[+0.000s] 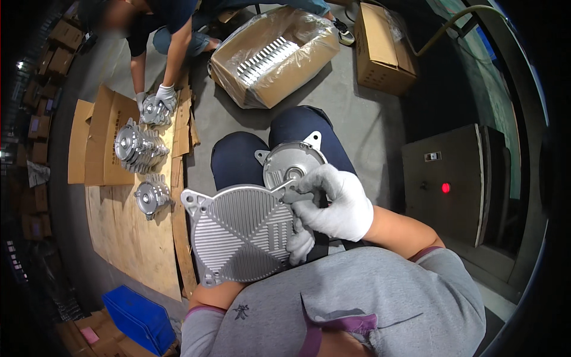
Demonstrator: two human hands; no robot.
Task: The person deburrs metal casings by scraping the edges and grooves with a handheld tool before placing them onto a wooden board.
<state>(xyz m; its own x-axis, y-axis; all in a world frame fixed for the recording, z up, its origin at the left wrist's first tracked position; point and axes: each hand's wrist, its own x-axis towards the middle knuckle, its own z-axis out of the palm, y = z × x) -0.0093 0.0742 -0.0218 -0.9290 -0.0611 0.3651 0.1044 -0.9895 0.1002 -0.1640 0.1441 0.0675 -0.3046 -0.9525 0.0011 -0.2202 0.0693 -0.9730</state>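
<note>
The round, ribbed silver-grey metal plate [244, 238] is held tilted in front of the person's chest, its right rim clamped in the white-gloved left hand [301, 243]. The white-gloved right hand [339, 205] pinches a small dull-grey piece [291, 196] at the plate's upper-right lug. Smooth gloves could let the plate slip under one-sided pressure there, and it might strike the round silver-grey metal casting [279, 157] on the dark-blue-trousered lap [238, 157]; whether they touch cannot be told.
</note>
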